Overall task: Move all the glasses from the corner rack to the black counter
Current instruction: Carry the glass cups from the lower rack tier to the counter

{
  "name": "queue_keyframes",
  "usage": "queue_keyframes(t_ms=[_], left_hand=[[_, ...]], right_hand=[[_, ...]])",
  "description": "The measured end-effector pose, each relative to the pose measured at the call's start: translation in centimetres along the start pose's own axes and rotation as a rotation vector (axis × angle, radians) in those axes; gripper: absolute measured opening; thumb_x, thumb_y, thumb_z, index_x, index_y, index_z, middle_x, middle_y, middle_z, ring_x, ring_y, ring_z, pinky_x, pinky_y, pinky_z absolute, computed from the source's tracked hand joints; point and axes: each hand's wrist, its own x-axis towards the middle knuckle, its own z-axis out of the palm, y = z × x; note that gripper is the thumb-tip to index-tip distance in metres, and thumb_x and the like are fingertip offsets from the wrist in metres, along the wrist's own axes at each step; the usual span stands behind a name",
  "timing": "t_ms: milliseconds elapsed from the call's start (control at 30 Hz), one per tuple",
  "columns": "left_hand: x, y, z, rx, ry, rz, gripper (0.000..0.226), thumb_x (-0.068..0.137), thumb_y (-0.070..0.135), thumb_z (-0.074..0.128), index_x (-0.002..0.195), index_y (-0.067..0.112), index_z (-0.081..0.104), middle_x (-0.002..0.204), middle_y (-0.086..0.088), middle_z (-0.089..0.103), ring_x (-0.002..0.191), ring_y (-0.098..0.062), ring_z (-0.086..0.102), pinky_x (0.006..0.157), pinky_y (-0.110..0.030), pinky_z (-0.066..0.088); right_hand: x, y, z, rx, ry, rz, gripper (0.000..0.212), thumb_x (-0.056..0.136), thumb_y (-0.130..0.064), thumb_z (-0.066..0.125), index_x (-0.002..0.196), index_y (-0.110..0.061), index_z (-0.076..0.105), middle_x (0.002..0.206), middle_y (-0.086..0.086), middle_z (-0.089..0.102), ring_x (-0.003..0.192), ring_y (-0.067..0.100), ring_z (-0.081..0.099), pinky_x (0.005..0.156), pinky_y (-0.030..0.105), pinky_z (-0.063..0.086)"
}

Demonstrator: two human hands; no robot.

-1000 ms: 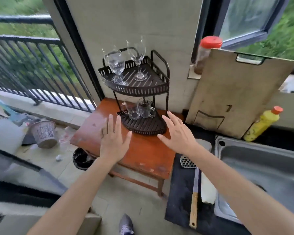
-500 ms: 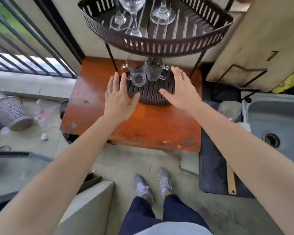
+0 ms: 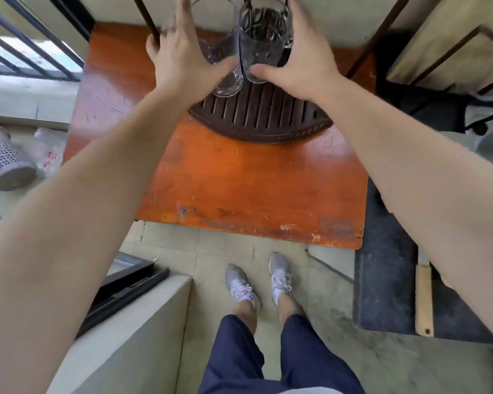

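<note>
— As thumbs and fingers spread wide to either side of two clear glass mugs, what is each hand doing?

— Left hand (image 3: pixel 182 56): fingers fanned around the outer wall of the left clear glass mug (image 3: pixel 224 52), thumb curling across its near side. Right hand (image 3: pixel 302 61) mirrors it on the right clear patterned glass mug (image 3: pixel 264 41), thumb tip against the lower wall. Neither hand looks fully closed; motion blur hides whether the far fingers touch glass

— Why one hand per mug?

— Both mugs stand side by side, touching or nearly so, on the slatted lower shelf of the dark brown metal corner rack (image 3: pixel 262 118). Coming in from the outer sides probably avoids the narrow gap between them and the rack's thin upright posts

— Where does the rack sit?

— At the back of a worn orange wooden table (image 3: pixel 254 189), against the pale wall. Its upper tier is out of view here

— And the destination?

— A black counter surface (image 3: pixel 384 280) runs along the person's right, a wooden-handled tool (image 3: pixel 424 302) lying on it. Judging from this, the move has barely begun: both mugs rest on the shelf, and lifting them straight up looks unwise under a tier above
</note>
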Motion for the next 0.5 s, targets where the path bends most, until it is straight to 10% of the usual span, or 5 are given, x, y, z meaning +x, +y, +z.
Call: queue_keyframes(t_ms=[300, 500], left_hand=[[-1.4, 0.4, 0.4, -0.297, 0.139, -0.043, 0.086, 0.059, 0.056, 0.077, 0.134, 0.025, 0.046, 0.109, 0.02, 0.06, 0.109, -0.009, 0.06, 0.106, -0.045, 0.041], [-7.1, 2.2, -2.2, -0.401, 0.217, -0.049, 0.078, 0.066, 0.038, 0.082, 0.133, 0.023, 0.047, 0.11, 0.02, 0.055, 0.106, -0.013, 0.053, 0.081, -0.01, 0.036]], right_hand=[[0.1, -0.4, 0.4, 0.158, 0.039, 0.022, 0.1, 0.065, -0.048, 0.09, 0.145, -0.015, 0.04, 0.137, -0.003, 0.061, 0.126, 0.012, 0.056, 0.108, 0.024, 0.041], [-6.8, -2.4, -2.6, 0.313, 0.201, 0.1, 0.089, 0.065, -0.045, 0.089, 0.138, -0.023, 0.043, 0.124, -0.019, 0.06, 0.117, 0.004, 0.061, 0.101, 0.031, 0.051]])
